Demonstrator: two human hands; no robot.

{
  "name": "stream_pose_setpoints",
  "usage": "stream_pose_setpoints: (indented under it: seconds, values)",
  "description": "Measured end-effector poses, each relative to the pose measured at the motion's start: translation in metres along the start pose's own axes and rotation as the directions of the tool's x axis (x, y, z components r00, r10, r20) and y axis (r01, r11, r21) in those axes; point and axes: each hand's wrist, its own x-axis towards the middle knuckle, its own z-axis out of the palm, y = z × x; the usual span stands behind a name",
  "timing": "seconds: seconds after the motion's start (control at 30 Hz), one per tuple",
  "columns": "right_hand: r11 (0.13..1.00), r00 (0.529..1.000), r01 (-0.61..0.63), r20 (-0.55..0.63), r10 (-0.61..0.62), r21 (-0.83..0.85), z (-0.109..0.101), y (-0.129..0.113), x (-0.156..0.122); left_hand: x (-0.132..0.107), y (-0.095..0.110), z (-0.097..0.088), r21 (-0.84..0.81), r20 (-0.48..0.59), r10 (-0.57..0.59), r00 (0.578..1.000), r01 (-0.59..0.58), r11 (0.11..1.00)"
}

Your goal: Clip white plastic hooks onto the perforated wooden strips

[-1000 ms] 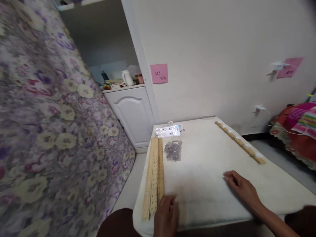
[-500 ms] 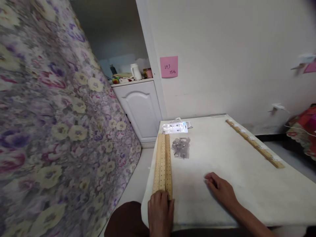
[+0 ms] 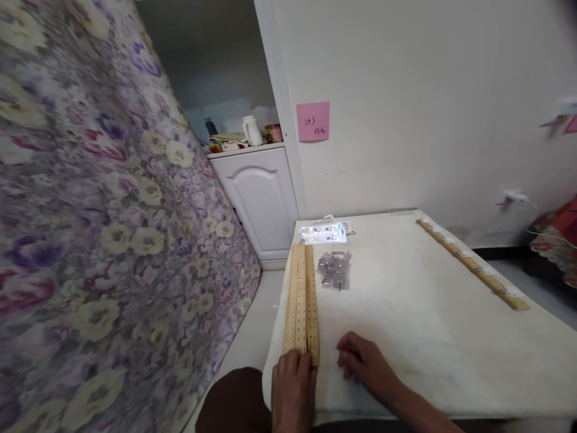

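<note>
Wooden strips with rows of small holes (image 3: 301, 294) lie side by side along the left side of the table. My left hand (image 3: 293, 382) is closed over their near end, its fingertips hooked onto the wood. To the right of the strips, my right hand (image 3: 363, 362) hovers low over the tabletop with fingers curled together. Whatever those fingers may hold is hidden. Beyond it, a grey translucent bag (image 3: 336, 270) with small metal pieces on it lies flat. Farther back is a clear blister pack (image 3: 323, 233) with small metal parts inside.
On the white-covered table (image 3: 396, 337), a long wooden strip (image 3: 469, 263) bearing several white pieces runs along the right edge. A pink note (image 3: 312, 121) is stuck to the wall behind. A flowered curtain (image 3: 112, 240) hangs at the left, beside a white cabinet (image 3: 261, 192).
My right hand has moved left and nearer to me, toward the wooden strips. My left hand stays at their near end. The view has shifted slightly.
</note>
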Motion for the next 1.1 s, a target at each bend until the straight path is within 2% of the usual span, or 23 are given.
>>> stream_pose_setpoints:
  seconds: [0.07,0.2,0.33,0.5,0.67,0.83,1.0,1.1]
  values:
    - [0.994,1.0,-0.016,-0.002,0.017,0.109,0.003,-0.001,0.002,0.0,-0.003,0.001,0.001,-0.004,0.027,1.0,-0.027,1.0]
    - [0.961,0.998,-0.066,0.012,0.065,0.27,0.002,-0.001,0.007,-0.001,-0.005,0.012,0.006,-0.095,0.07,0.993,-0.07,0.998]
    - [0.931,0.99,-0.142,0.06,0.13,0.337,0.01,0.003,0.008,-0.001,0.001,0.013,0.026,-0.14,0.092,0.986,-0.089,0.996]
    - [0.903,0.983,-0.182,0.054,0.175,0.389,0.022,0.008,0.007,0.0,0.016,0.004,0.008,-0.122,0.103,0.987,-0.102,0.995]
    - [0.909,0.981,-0.184,0.019,0.191,0.374,0.025,0.01,0.008,0.0,0.019,0.004,0.059,-0.088,-0.064,0.994,0.069,0.996]
    - [0.938,0.982,-0.18,-0.005,0.19,0.297,0.026,0.007,0.007,0.001,0.019,0.006,0.065,-0.089,-0.067,0.994,0.073,0.995]
    - [0.983,0.99,-0.071,-0.111,0.09,0.167,0.027,0.012,0.017,0.004,0.035,0.002,0.008,-0.121,-0.113,0.986,0.115,0.993]
    - [0.972,0.981,-0.114,-0.133,0.143,0.207,0.025,0.017,0.025,0.005,0.045,0.001,-0.063,-0.136,-0.108,0.985,0.1,0.993]
